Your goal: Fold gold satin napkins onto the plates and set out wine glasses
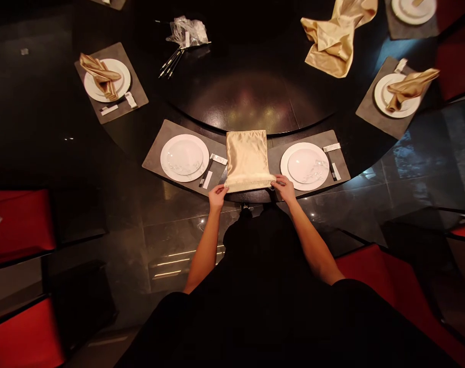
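Note:
A gold satin napkin (247,153) lies at the table's near edge, between two place settings. Its near end is folded over into a band. My left hand (217,196) pinches the band's left corner, and my right hand (284,187) grips the right corner. To the left, a white plate (184,157) with a smaller plate on it rests on a grey placemat (161,138), chopsticks (206,170) beside it. On the right stands a matching plate (305,166) on another placemat (330,138), close to my right hand, with chopsticks (329,164) alongside.
A dark turntable (248,97) rises behind the napkin. More gold napkins (332,41) and a plastic bag (188,33) with chopsticks lie on it. Folded napkins top the plates at far left (102,76) and far right (407,92). Red chairs (18,225) stand around.

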A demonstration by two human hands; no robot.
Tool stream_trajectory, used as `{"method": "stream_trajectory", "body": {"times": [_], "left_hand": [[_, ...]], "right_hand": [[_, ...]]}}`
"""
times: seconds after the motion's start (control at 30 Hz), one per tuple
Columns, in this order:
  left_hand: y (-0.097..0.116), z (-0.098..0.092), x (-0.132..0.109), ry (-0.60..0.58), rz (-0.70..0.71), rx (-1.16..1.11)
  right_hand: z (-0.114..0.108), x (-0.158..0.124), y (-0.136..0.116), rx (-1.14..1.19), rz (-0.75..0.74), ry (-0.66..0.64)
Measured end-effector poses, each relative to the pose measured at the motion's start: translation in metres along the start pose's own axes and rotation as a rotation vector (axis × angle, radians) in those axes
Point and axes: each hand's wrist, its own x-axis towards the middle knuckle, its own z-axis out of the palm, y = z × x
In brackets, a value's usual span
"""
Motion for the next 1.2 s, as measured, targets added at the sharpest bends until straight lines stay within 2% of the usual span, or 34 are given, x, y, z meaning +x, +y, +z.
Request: {"method": "stream_trajectory", "body": {"times": [0.13,0.23,0.33,0.43,0.6,0.73,0.8,0.9,1.07,1.2], "left_hand": [[0.030,0.005,0.024,0.012,0.291,0.004],[0.042,0.002,0.038,-0.055,0.324,-0.007],[0.037,-0.001,0.042,-0.063,0.292,0.026],[0.018,-0.002,0.034,-0.035,0.258,0.102],[-0.027,0.006,-0.003,0.105,0.045,0.280],[-0.057,0.010,-0.032,0.182,-0.204,0.204],[-0.067,0.011,-0.039,0.175,-0.290,0.138],[-0.074,0.009,-0.041,0.147,-0.331,0.068],[-0.072,0.002,-0.034,0.120,-0.512,-0.041],[-0.067,-0.012,-0.035,0.004,-0.662,-0.035]], "right_hand": [[-0.007,0.026,-0.044,0.082,-0.189,-0.058],[-0.013,0.038,-0.066,0.083,-0.265,-0.146],[-0.012,0.040,-0.064,0.101,-0.202,-0.178],[-0.001,0.028,-0.039,0.104,0.010,-0.143],[0.026,-0.006,0.013,0.026,0.398,0.000],[0.040,-0.024,0.034,0.044,0.636,0.069],[0.043,-0.028,0.038,0.072,0.667,0.062],[0.044,-0.031,0.041,0.096,0.659,0.052],[0.041,-0.035,0.046,0.067,0.635,0.062],[0.034,-0.038,0.052,0.032,0.660,0.031]]}}
